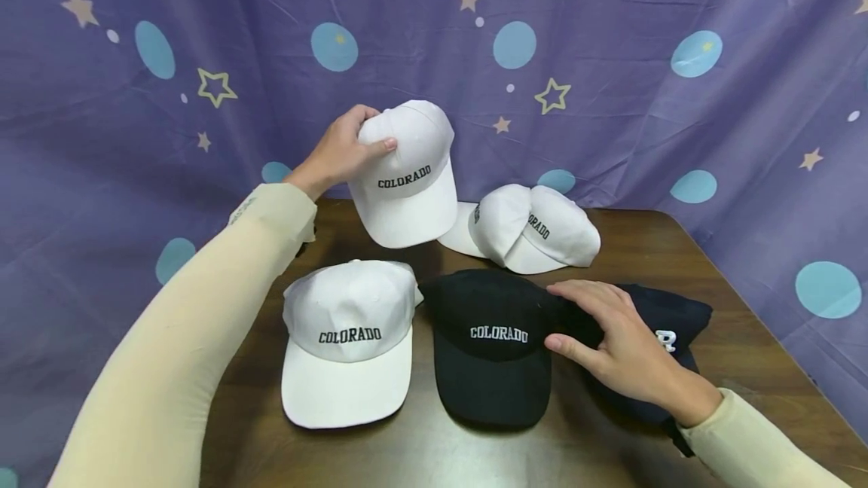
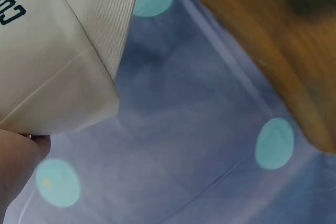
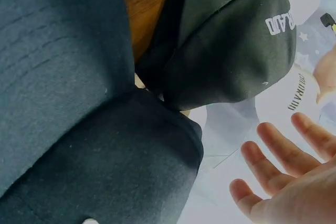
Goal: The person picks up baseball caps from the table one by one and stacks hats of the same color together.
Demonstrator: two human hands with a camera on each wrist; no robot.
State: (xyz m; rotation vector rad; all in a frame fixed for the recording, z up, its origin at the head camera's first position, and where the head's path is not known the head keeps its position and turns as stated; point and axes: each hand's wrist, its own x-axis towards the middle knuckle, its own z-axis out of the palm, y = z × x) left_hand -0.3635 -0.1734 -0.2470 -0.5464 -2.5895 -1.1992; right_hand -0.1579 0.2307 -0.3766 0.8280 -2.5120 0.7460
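At the back left, my left hand [image 1: 347,147] pinches the crown of a white baseball cap [image 1: 422,138] marked COLORADO, its thumb across the front. Tilted brim down, this cap overlaps part of the white caps behind; in the left wrist view its pale crown [image 2: 58,72] fills the upper left corner. My right hand [image 1: 620,341] hovers with spread fingers over a dark navy cap [image 1: 667,315] bearing a white letter R. The thumb tip appears beside the black COLORADO cap [image 1: 498,311]; contact cannot be told. In the right wrist view the fingers [image 3: 283,153] hold nothing.
Another white COLORADO cap [image 1: 349,315] lies at the front left, brim toward me. Two more white caps [image 1: 563,224] overlap each other at the back. All rest on a brown wooden table [image 1: 644,239], against a purple patterned curtain [image 1: 434,44].
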